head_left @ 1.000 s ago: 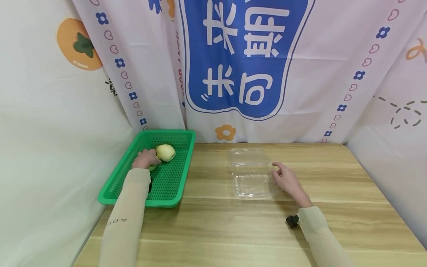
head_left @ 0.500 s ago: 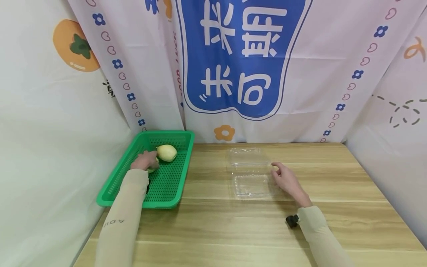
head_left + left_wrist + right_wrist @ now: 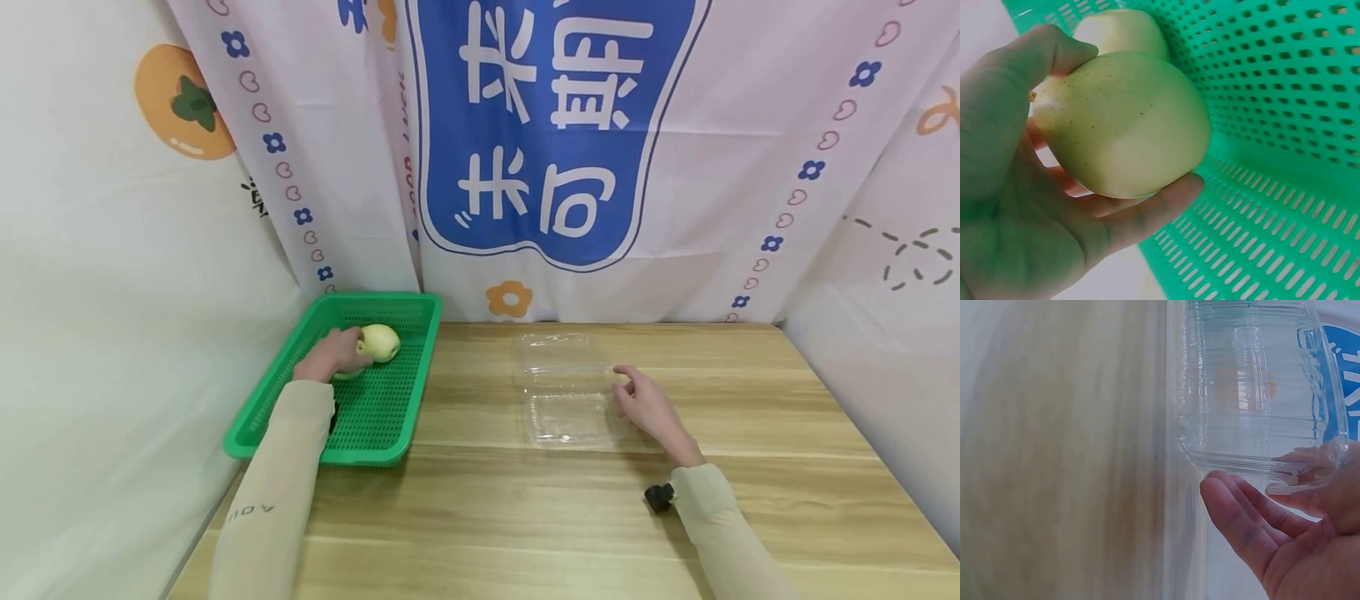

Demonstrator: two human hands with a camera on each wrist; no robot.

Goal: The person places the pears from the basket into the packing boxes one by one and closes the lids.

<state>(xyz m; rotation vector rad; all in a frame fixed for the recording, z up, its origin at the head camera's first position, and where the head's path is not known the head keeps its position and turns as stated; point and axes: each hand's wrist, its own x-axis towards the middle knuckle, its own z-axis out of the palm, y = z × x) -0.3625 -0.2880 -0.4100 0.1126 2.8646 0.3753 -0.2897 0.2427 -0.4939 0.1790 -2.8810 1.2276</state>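
Observation:
My left hand [image 3: 335, 354] is inside the green basket [image 3: 408, 408], gripping a pale yellow-green pear [image 3: 1129, 125]. In the left wrist view its thumb lies over the top of the fruit and the fingers curl beneath; small dark specks and a stem show. A second pear [image 3: 1122, 28] sits right behind the held one. My right hand [image 3: 648, 408] is at the right side of a clear plastic clamshell box [image 3: 566, 392], which lies with its lid folded back. In the right wrist view the loosely bent fingers [image 3: 1235, 512] are right at the box's rim.
The wooden table [image 3: 480, 517] bears the basket at the left and the box near the middle. Printed cloth [image 3: 465, 283] hangs behind the table, with white cloth at both sides. A small black device [image 3: 659, 497] is at the right cuff.
My left hand has moved slightly right within the basket, and its fingers now overlap the second pear in the head view. My right hand and the clear box have stayed put.

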